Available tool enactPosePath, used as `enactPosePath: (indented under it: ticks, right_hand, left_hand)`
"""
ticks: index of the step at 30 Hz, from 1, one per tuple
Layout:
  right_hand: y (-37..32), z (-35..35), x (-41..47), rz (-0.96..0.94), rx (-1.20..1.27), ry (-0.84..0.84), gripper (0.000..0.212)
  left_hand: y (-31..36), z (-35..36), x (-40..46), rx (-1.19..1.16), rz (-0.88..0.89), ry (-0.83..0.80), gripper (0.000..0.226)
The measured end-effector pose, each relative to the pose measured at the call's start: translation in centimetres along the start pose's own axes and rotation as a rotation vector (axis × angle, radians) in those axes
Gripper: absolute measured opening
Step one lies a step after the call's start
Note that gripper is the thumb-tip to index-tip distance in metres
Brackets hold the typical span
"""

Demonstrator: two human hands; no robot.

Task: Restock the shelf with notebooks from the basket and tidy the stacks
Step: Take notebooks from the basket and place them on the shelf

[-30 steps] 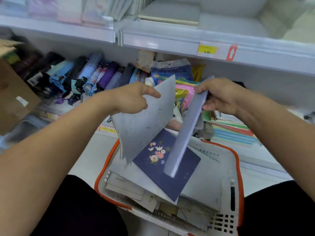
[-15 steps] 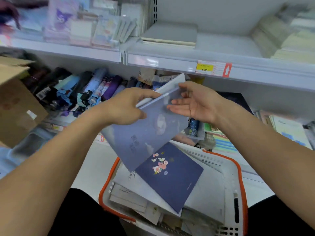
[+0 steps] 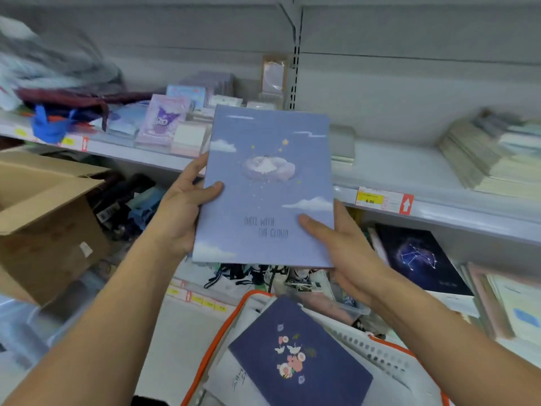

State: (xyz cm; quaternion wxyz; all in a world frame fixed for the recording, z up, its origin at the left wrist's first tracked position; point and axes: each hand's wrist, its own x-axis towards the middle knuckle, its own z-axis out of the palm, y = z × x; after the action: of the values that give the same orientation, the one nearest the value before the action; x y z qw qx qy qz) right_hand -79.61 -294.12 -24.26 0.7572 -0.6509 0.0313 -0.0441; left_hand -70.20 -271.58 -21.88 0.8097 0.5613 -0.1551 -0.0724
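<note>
I hold a light blue notebook (image 3: 266, 186) with a cloud picture upright in front of the shelf (image 3: 424, 177). My left hand (image 3: 184, 212) grips its left edge, thumb on the cover. My right hand (image 3: 339, 244) grips its lower right corner, thumb on the cover too. Below sits the white basket (image 3: 377, 353) with an orange rim. In it lies a dark blue notebook (image 3: 298, 358) with flowers, on top of other pale books. A grey stack of notebooks (image 3: 342, 142) lies on the shelf just behind the held one.
An open cardboard box (image 3: 44, 218) stands at the left. Stacks of pale notebooks (image 3: 491, 153) fill the shelf's right end. A price tag (image 3: 383, 200) marks the shelf edge. A dark constellation notebook (image 3: 421, 259) leans on the lower shelf. Character notepads (image 3: 164, 121) stand at the left.
The light blue notebook has come up out of the basket and turned face-on toward me. Both hands now hold its sides, and my view has risen to the upper shelf.
</note>
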Motion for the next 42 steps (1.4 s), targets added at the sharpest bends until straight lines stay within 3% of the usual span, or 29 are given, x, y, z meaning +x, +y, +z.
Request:
enactPosePath:
  ticks: [4,9,12,15,21,25,27,32,42]
  right_hand:
    - [-2.5,-1.6,0.6,-0.065,0.024,0.159,0.034]
    - [-5.6,-4.4,3.9,-0.037,0.120,0.358,0.025]
    - [-8.3,-6.4,8.7,0.014,0.152,0.441,0.009]
    - [-9.7,-7.6,13.4,0.102,0.135,0.448,0.015]
    - [-9.7,-7.9,16.8,0.175,-0.243,0.321,0.010]
    - [-9.6,-8.0,17.4,0.258,-0.872,0.198,0.075]
    - [-9.0,-7.9,17.8,0.241,-1.092,0.219,0.088]
    - [-8.4,-7.1,18.9,0.194,-1.146,0.242,0.065]
    - [-6.9,-6.8,19.8,-0.009,-1.319,0.405,0.065]
  left_hand:
    - [-0.7,3.4,1.0,-0.057,-0.030,0.074,0.051]
    - [-1.1,5.8,2.4,-0.159,-0.080,-0.111,0.063]
    - [-1.4,5.7,2.4,-0.135,-0.059,-0.033,0.053]
    - [-1.8,5.0,2.5,-0.092,-0.083,0.038,0.047]
    - [-1.7,4.1,3.1,-0.028,-0.096,0.116,0.039]
    - [-1.7,3.8,3.1,-0.011,-0.105,0.134,0.039]
    - [-1.7,3.9,3.1,0.006,-0.115,0.129,0.037]
    - [-2.0,4.2,3.0,0.037,-0.139,0.131,0.036]
    - [-2.5,4.4,3.4,0.101,-0.180,0.164,0.031]
